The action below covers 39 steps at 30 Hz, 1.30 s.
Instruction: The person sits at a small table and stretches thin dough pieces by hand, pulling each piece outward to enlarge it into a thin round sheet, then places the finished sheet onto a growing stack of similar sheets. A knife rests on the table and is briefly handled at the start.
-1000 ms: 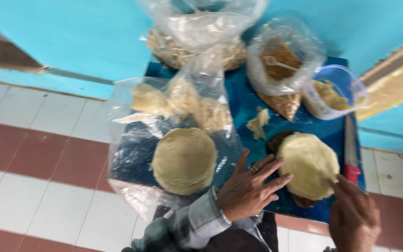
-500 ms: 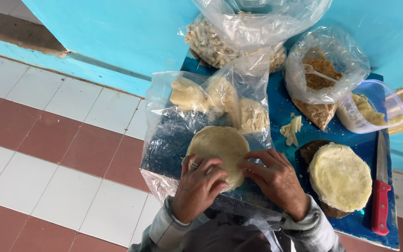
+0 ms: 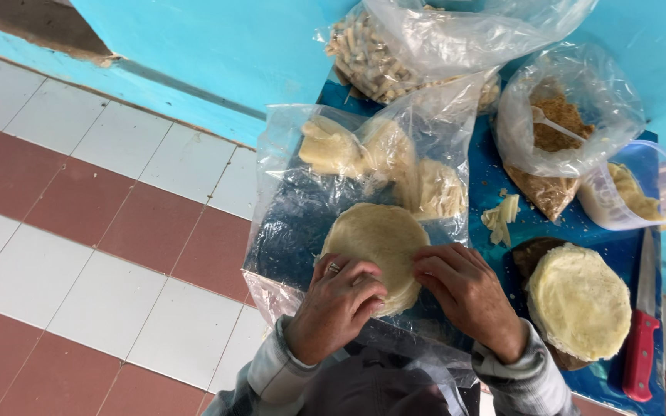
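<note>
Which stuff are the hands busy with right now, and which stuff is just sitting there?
Busy with:
left hand and right hand, both on the flat round dough
clear plastic sheet under it

Just sitting there:
second dough round
red-handled knife
bag of brown crumbs
bag of pale sticks
plastic tub

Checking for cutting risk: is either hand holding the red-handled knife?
No, the knife lies apart at the blue table's right edge, while the left hand and right hand press the flat dough round.
</note>
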Motion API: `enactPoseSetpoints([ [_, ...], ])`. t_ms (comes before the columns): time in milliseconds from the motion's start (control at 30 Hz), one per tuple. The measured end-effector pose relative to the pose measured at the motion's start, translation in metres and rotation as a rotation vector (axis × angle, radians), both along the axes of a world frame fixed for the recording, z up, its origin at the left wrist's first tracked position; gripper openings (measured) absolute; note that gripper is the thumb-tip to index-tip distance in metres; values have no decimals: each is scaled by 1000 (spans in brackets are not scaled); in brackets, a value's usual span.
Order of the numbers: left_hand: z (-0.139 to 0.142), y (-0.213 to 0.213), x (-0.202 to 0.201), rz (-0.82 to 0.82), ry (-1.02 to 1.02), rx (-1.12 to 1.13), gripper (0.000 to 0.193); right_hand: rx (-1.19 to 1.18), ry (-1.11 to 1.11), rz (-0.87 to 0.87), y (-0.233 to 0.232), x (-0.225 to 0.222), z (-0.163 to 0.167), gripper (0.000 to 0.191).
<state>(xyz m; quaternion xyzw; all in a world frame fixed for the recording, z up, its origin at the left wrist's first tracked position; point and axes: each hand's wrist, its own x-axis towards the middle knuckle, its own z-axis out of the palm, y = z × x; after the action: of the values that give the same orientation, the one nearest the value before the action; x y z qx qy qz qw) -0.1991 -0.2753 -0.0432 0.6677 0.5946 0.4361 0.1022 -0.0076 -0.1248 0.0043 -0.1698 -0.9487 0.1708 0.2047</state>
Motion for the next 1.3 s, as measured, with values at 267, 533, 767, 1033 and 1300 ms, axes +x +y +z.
enactPoseSetpoints([
  [267, 2, -14, -32, 117, 13, -56, 16, 0, 60, -59, -34, -14, -3, 19],
  [533, 11, -27, -39, 165, 3, -76, 31, 10, 21, -93, -60, -39, -10, 15],
  [767, -6, -33, -27, 336, -134, 75, 32, -333, -70, -139, -46, -43, -6, 12],
  [1033, -11, -41, 13, 507, -198, 86, 36, -445, -82, -169, -43, -43, -9, 14],
  [1300, 4, -30, 0, 412, -227, -152, 70, -434, 2, -200, -51, -41, -12, 13],
])
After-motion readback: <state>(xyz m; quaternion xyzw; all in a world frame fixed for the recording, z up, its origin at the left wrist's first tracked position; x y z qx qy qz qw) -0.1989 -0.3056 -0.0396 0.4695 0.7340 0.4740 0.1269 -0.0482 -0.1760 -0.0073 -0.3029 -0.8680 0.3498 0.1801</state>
